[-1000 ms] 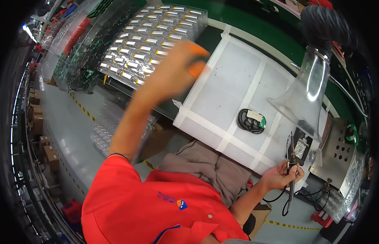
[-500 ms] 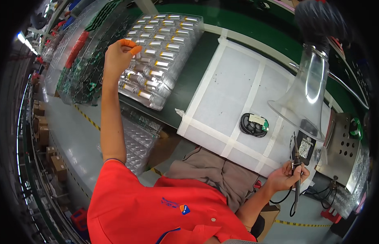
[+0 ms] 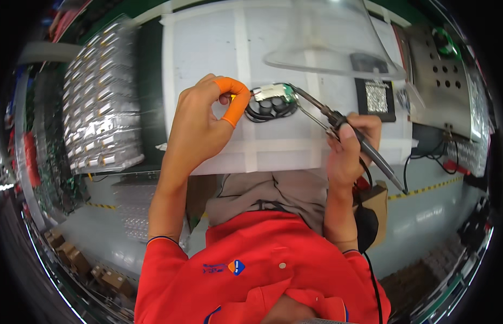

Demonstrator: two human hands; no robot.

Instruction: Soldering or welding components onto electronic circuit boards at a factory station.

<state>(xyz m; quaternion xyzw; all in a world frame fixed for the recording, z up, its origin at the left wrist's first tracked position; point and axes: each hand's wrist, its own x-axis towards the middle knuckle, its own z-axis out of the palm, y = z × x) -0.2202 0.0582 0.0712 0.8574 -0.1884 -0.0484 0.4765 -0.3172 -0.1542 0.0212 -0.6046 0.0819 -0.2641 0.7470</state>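
My left hand point(image 3: 200, 116) has orange finger covers on thumb and index finger, pinched together at the left end of a black oval device point(image 3: 259, 115). A bit of yellow and a thin red wire show by these fingertips; the rest of what they grip is hidden. On the device lie a pale, shiny rectangular piece point(image 3: 269, 93) and a small green circuit board point(image 3: 289, 93). My right hand point(image 3: 351, 143) is closed around a soldering iron point(image 3: 370, 150) and metal tweezers point(image 3: 314, 117). The tips of both tools are at the board's right side.
Battery cells fill stacked clear trays point(image 3: 103, 100) at the left. A clear fume hood point(image 3: 338, 46) hangs over the white taped work surface point(image 3: 203, 48). To the right are a black holder with silvery, crumpled-looking filling point(image 3: 377, 97) and a metal box with holes point(image 3: 438, 86).
My left hand has come from the battery trays to the device. The soldering iron and tweezers in my right hand have moved up to the board. The head view has turned.
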